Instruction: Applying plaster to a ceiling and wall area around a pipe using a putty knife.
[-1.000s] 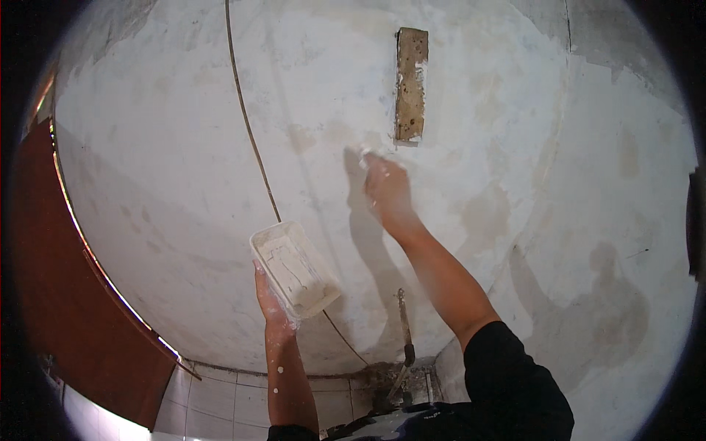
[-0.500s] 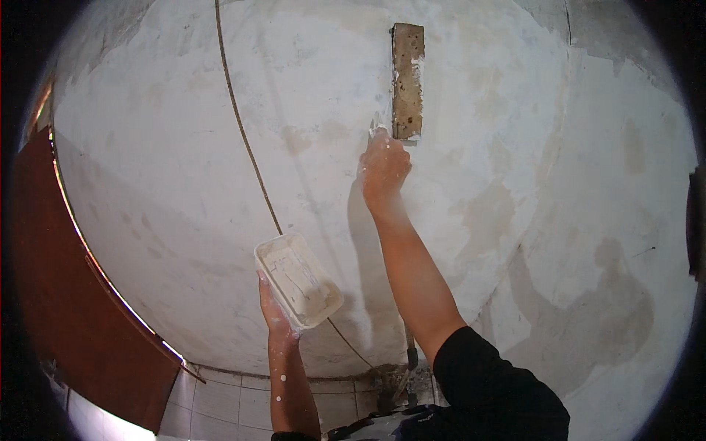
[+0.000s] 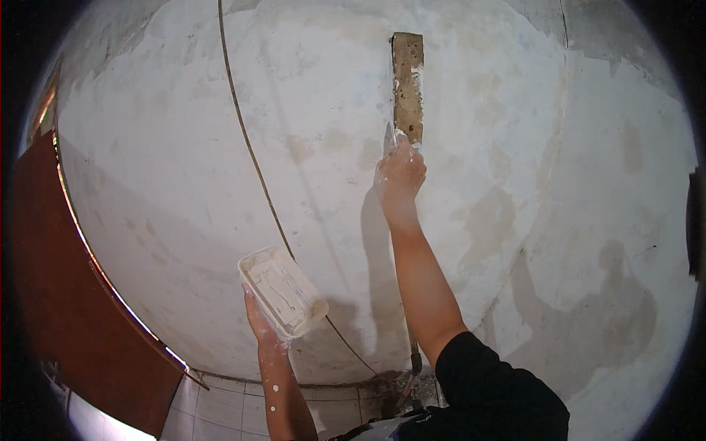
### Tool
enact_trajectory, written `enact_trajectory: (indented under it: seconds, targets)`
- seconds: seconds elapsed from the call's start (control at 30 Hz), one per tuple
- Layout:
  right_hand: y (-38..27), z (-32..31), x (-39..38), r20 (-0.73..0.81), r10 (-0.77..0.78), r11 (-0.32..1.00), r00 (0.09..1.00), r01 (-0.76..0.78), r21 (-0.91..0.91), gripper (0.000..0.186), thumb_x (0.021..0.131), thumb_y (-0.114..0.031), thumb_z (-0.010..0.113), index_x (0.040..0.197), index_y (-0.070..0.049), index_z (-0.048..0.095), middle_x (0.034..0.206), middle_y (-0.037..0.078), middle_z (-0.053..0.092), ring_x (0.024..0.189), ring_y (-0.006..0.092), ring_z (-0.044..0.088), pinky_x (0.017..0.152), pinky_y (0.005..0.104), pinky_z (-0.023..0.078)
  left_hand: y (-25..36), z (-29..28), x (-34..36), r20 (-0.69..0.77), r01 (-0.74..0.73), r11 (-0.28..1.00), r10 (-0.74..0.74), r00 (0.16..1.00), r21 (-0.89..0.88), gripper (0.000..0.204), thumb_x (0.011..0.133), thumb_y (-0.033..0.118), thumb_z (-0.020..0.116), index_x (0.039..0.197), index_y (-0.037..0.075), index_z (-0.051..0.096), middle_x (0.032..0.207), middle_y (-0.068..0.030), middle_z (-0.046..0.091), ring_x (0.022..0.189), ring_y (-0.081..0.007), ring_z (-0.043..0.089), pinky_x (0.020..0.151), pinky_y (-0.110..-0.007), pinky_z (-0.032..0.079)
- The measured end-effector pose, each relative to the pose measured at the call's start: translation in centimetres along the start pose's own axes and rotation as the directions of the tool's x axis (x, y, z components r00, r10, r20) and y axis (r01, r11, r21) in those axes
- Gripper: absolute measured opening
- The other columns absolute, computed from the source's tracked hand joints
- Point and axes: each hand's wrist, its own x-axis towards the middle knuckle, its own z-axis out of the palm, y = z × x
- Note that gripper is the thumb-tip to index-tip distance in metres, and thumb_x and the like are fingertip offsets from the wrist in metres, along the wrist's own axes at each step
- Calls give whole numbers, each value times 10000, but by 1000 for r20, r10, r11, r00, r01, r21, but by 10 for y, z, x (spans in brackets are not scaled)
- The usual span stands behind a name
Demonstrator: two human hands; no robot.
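R hand, head view, centre of frame just above the middle: fingers bunched tight round a thin blade, only a grey sliver showing past the fingertips, rest hidden, so can't tell its full shape. White paste by the fingertips, right at the bottom end of a rough brown strip, upper centre, set upright in the wall w/ white smears along its right edge. L hand, lower left of centre, cups a cream tub from its left & lower side; tub is rectangular, tilted, open side facing the camera, w/ pale smears inside. Both hands & L forearm speckled white. Dark cord runs from top edge, left of centre, down behind tub & on toward lower centre. Pipe at bottom centre, partly hidden by R arm. Black sleeve bottom right of centre. Reddish-brown panel fills the far left; pale tiles along bottom left. Person-shaped shadow on wall, lower right.
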Motion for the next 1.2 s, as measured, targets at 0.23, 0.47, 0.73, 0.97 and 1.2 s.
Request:
enact_trajectory:
  seconds: [0.23, 0.47, 0.73, 0.97, 1.2]
  targets:
    - [-11, -11, 8, 13, 103, 994, 995, -103, -26, 362, 781, -63, 573, 1142, -64, 591, 946, 246, 620, 858, 413, 621, 764, 518, 488, 3, 10, -3, 7, 29, 999, -29, 1000, 38, 622, 973, 504, 355, 1416, 68, 345, 1350, -162, 460, 1183, -312, 506, 975, -424, 458]
    - [-21, -9, 0, -78, -110, 983, 991, 96, -157, 155, 811, -58, 572, 957, -15, 604, 862, 170, 650, 754, 371, 658, 690, 464, 534, -1, -1, 6, 109, 71, 997, -71, 991, 9, 620, 977, 507, 333, 1415, 68, 343, 1339, -156, 468, 1178, -299, 509, 970, -424, 457]
    - [12, 24, 2, 96, -29, 942, 995, -5, 335, 250, 771, -74, 606, 1019, -65, 638, 857, 120, 659, 731, 309, 643, 633, 420, 509, -3, 1, 3, 31, 61, 997, -62, 998, 47, 609, 975, 513, 340, 1391, 70, 378, 1315, -138, 493, 1151, -280, 530, 950, -420, 471]
    - [6, 21, -53, 323, -492, 853, 809, 522, -9, 222, 857, -164, 589, 1051, -69, 641, 782, 94, 636, 613, 216, 593, 615, 357, 495, -2, 9, 2, 88, -11, 1000, 11, 996, -6, 591, 979, 499, 351, 1382, 68, 391, 1308, -128, 499, 1136, -271, 541, 936, -411, 485]
    - [15, 7, -5, 48, -337, 933, 940, 327, 151, 216, 773, -51, 579, 977, -74, 646, 847, 138, 656, 700, 304, 650, 614, 409, 517, -1, 22, -8, 98, 38, 999, -35, 995, -33, 591, 983, 497, 326, 1392, 74, 375, 1306, -131, 498, 1136, -277, 543, 938, -413, 488]
